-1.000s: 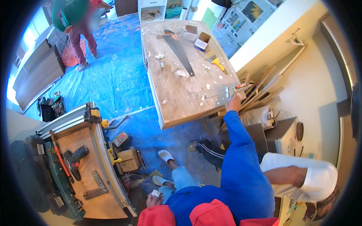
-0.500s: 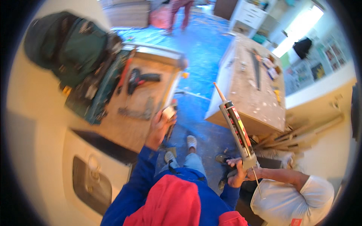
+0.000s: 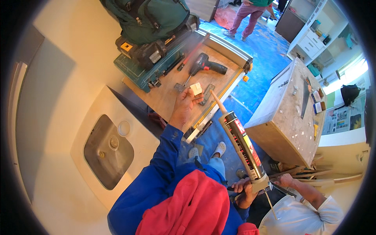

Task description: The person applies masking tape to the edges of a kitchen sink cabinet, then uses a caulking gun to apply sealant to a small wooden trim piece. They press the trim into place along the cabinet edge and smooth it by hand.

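My left hand (image 3: pixel 181 109) is closed on a small pale wooden block (image 3: pixel 196 89), raised over the wooden bench top (image 3: pixel 172 94). In my right hand (image 3: pixel 246 192) is the handle end of a caulking gun (image 3: pixel 259 182). The gun carries a dark cartridge (image 3: pixel 243 145) with a red and yellow label. Its tan nozzle (image 3: pixel 219 102) slants up toward the block but stays apart from it. Close to the gun's rear is a co-worker's hand (image 3: pixel 284 180); my right fingers are partly hidden behind the gun.
A cordless drill (image 3: pixel 205 65) and grey metal pieces lie on the bench, beside a teal toolbox (image 3: pixel 135 74) and dark green bag (image 3: pixel 152 19). A sink (image 3: pixel 94 156) is at left. Opposite, a second worktop (image 3: pixel 286 125) holds a saw (image 3: pixel 305 100). Another person stands far off.
My view has swung left, bringing the sink and bench further in. The block and nozzle tip have come much closer together. The co-worker's hand now shows apart from the gun's rear.
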Tool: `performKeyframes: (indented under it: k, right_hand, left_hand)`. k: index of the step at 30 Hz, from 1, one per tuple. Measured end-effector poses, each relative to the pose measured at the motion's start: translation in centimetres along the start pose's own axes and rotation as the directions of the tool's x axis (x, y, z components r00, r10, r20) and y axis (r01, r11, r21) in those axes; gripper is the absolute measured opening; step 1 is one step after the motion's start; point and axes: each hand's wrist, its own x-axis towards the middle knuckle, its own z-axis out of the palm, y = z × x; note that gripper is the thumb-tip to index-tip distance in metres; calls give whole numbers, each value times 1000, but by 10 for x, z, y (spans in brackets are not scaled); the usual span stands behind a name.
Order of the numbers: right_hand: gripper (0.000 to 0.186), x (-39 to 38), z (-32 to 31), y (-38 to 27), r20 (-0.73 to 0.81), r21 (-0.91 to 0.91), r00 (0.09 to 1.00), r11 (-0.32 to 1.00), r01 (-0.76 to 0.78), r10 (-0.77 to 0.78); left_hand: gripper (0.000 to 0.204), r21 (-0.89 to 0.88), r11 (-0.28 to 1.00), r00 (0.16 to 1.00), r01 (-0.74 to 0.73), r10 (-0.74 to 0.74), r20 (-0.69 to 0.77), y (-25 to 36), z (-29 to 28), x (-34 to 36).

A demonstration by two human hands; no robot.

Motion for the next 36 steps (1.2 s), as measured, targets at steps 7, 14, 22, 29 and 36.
performKeyframes:
  k: [7, 14, 22, 29, 36]
  right_hand:
    - [43, -2, -7, 0, 32, 74, 995, 993, -91, 89]
    - [44, 2, -5, -8, 83, 20, 996, 999, -46, 44]
    - [55, 5, 5, -10, 45, -294, 999, 956, 14, -1]
    - [39, 1, 1, 9, -5, -71, 998, 995, -64, 64]
    - [42, -8, 5, -3, -49, -169, 998, 985, -34, 26]
  left_hand:
    - [42, 18, 1000, 997, -7, 6, 77, -1, 2, -19]
    - [45, 15, 999, 999, -49, 49, 6, -3, 5, -31]
    - [37, -87, 993, 967, 83, -102, -232, -41, -13, -36]
    - [42, -133, 981, 970, 144, -167, -177, -52, -8, -34]
    - [42, -174, 982, 994, 75, -88, -69, -34, 15, -22]
